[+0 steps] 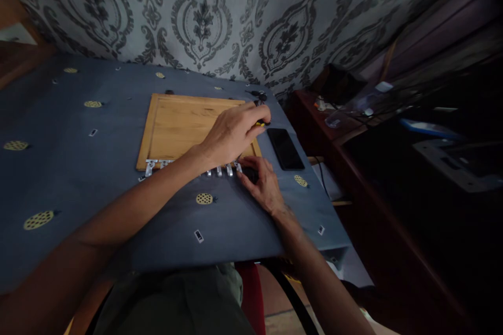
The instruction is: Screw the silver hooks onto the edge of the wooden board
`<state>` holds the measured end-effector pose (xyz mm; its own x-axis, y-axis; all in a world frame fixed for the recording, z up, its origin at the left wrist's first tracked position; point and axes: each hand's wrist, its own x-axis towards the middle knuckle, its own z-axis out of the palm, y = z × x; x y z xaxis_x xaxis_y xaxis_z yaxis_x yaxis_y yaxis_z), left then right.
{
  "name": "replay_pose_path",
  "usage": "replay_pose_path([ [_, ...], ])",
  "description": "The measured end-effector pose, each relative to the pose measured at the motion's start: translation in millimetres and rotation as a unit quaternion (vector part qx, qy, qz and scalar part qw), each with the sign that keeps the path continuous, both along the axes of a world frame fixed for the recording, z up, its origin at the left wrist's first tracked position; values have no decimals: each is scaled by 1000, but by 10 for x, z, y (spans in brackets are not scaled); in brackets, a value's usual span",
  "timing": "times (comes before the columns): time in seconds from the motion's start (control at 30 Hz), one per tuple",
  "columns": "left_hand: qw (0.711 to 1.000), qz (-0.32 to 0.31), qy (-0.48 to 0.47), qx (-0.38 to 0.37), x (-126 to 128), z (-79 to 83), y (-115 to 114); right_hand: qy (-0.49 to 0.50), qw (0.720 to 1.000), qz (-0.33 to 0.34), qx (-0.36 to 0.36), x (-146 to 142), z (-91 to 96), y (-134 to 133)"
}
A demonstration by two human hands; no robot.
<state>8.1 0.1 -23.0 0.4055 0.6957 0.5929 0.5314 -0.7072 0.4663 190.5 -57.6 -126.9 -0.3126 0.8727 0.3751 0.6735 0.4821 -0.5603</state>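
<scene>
A wooden board with a raised rim lies flat on the blue patterned tablecloth. Along its near edge sits a row of several small silver metal brackets, partly hidden by my left forearm. My left hand is above the right half of the board, fingers curled round a small black-and-yellow object; most of it is hidden, so its kind is unclear. At the board's near right corner, my right hand has its thumb and fingers closed about the rightmost metal bracket. Something dark shows between those fingers.
A black phone lies right of the board. Small black items lie beyond the board's far right corner. A patterned curtain hangs behind the table. To the right stands a dark reddish wooden cabinet with a clear plastic bottle.
</scene>
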Motion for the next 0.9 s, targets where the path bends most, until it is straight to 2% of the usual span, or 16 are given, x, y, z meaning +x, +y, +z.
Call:
replay_pose_path([
  [0.2, 1000, -16, 2, -5, -6, 9, -13, 6, 1000, -4, 2, -10, -8, 3],
  [0.4, 1000, 0, 3, 0, -4, 4, -33, 2, 1000, -3, -2, -7, -1, -3],
  [0.67, 999, -37, 14, -36, -46, 55, -6, 2, 1000, -3, -5, -10, 13, -10],
  [0.9, 1000, 5, 14, 4, -22, 11, -23, 1, 1000, -4, -14, -10, 29, -14],
])
